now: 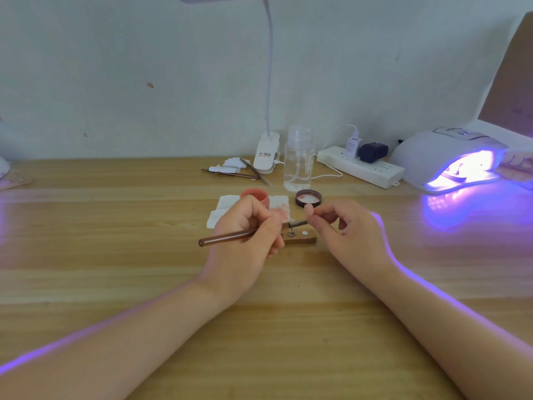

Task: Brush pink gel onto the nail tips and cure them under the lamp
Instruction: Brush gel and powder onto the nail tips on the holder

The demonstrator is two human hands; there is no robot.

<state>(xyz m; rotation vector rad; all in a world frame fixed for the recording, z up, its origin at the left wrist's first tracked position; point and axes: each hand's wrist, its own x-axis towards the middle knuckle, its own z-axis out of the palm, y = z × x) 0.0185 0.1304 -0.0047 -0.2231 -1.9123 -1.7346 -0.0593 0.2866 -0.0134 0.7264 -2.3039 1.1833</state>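
Note:
My left hand (248, 229) grips a brown-handled gel brush (227, 237), its tip pointing right toward a small pink nail tip (308, 209). My right hand (346, 226) pinches that nail tip between thumb and fingers, just above the brush end. A small wooden holder (302, 237) with a metal screw lies on the table between both hands. The pink gel jar (255, 196) stands behind my left hand, partly hidden, and its lid (308, 198) lies open to the right. The curing lamp (450, 160) glows purple at the far right.
White wipes (223, 210) stained pink lie under the jar. A clear liquid bottle (298, 160), a clip desk lamp (266, 155), tweezers (230, 174) and a power strip (360, 166) line the back of the wooden table (115, 255).

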